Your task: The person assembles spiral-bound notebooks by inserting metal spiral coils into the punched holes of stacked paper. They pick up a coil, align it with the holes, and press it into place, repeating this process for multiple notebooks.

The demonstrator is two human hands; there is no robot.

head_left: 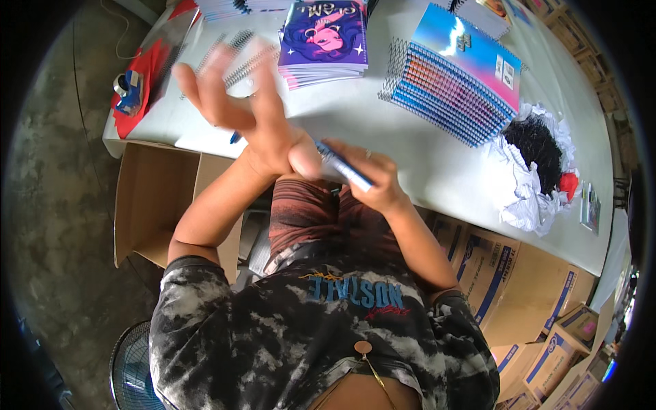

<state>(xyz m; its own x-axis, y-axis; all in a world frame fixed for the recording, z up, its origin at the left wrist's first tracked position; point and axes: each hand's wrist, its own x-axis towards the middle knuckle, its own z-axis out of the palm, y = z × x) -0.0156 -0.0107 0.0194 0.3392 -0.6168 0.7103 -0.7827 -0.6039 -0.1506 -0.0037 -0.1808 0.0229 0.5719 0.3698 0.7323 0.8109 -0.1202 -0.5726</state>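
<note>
While the hands meet just over the lap, risk starts close in.
Right hand [372, 179]: pinched round a blue pen [345, 167], its tip toward the left wrist.
Left hand [239, 102]: fingers spread and blurred, holding nothing.
Risk: I'd say a quick swing could jog the pen loose or mark the wrist.
Bench [410, 147] edge: right at the hands, so a dropped pen likely falls to the open box [154, 201] below.
Open room: bare white strip between both notebook stacks.
Purple stack [324, 44]: close beyond the left hand, could get clipped.
Blue stack [454, 75]: fanned, well apart.
Paper scraps [536, 167]: far right, near the edge.
</note>
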